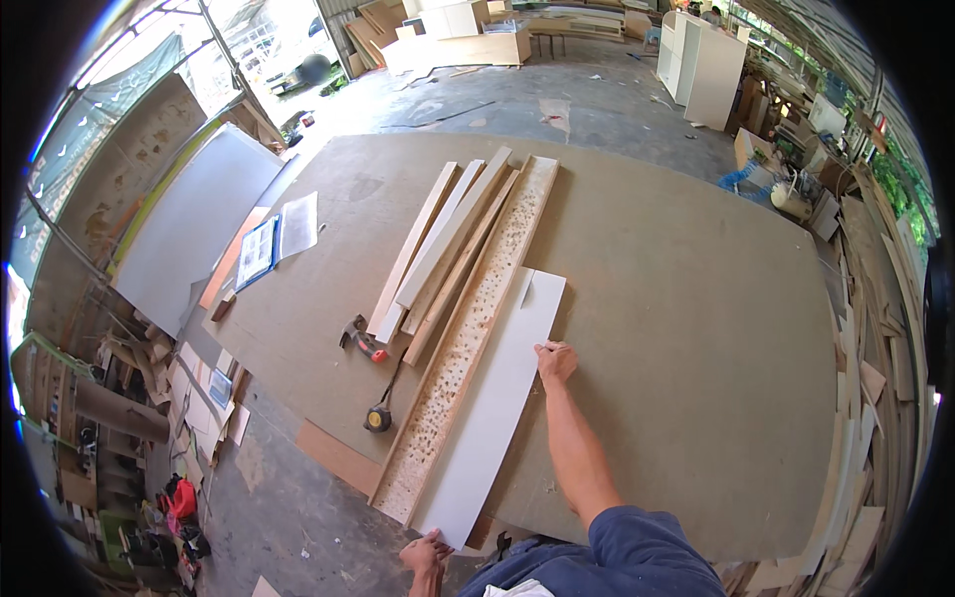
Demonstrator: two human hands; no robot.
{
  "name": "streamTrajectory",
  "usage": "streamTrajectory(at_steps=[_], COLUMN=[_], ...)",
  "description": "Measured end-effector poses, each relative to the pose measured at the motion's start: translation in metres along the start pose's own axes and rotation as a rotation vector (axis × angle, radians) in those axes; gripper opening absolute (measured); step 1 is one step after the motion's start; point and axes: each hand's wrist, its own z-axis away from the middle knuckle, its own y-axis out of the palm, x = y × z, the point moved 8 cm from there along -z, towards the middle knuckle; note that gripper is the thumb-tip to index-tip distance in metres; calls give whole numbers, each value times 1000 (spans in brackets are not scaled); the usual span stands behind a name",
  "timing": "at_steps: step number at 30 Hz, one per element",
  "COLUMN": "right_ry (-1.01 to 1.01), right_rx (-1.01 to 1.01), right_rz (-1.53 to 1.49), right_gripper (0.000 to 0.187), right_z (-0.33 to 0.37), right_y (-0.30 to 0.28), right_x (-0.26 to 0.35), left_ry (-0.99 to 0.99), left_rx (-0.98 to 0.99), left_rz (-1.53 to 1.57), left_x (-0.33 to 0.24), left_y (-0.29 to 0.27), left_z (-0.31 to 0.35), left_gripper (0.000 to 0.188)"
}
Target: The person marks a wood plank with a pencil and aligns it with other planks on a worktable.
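Note:
A long white board (pixel 500 383) lies lengthwise on the large brown table (pixel 686 328). My left hand (pixel 426 551) grips its near end at the table's front edge. Farther up, my right hand (pixel 557 363) is closed on the board's right edge, arm stretched forward. Directly along its left side runs a long wooden tray-like panel (pixel 468 343) with raised edges and a speckled face. Left of that lie several wooden strips (pixel 453 234), side by side and partly overlapping. A claw hammer (pixel 362 338) with a red grip end and a tape measure (pixel 378 416) rest beside them.
A blue clipboard with papers (pixel 261 251) lies near the table's left edge. White panels (pixel 194 224) lean beyond it. Stacked boards (pixel 880 318) line the right side, near an air compressor (pixel 791 199). White cabinets (pixel 701 65) stand at the back.

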Motion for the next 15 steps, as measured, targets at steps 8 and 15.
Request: streamTrajectory(at_steps=[8, 15], right_ry=[34, 44], right_rx=[1, 47], right_rz=[-20, 32], right_gripper=[37, 33], right_z=[-26, -34], right_y=[1, 8], right_x=[0, 5], left_ry=[8, 35], left_rx=[15, 26], left_rz=[22, -13], left_x=[-6, -11], left_y=[25, 34], left_z=[-5, -8], left_gripper=[21, 19])
